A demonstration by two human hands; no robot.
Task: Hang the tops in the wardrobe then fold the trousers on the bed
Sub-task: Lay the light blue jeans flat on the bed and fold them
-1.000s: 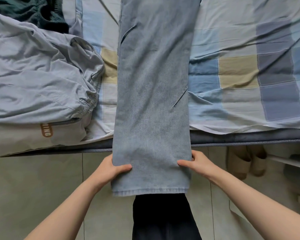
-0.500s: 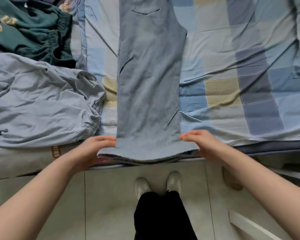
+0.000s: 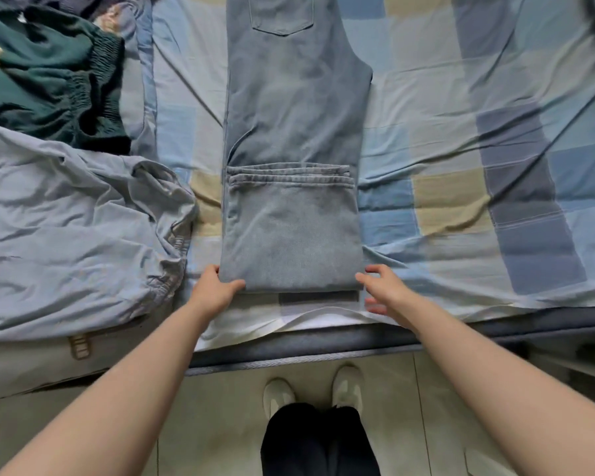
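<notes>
Folding in progress, head view only. Jeans (image 3: 291, 132) lie lengthwise down the checked bed sheet (image 3: 461, 207), legs doubled over so the hems (image 3: 289, 175) sit partway up the thighs; back pocket (image 3: 282, 15) at the far end.

Left hand (image 3: 213, 290) grips the near-left corner of the fold, thumb on top, fingers tucked under. Right hand (image 3: 383, 292) has fingers spread and relaxed just beside the near-right corner, holding nothing; contact with the denim cannot be told.

Risks, judged:
- One-sided grip: lifting now would skew the fold and slide the hems out of line.
- Fold sits near the mattress edge (image 3: 323, 341); a pull toward the body could drag it off.
- Crumpled grey-blue garment (image 3: 69, 235) and green garment (image 3: 49, 73) lie near the left; a wide sweep could snag them.
</notes>
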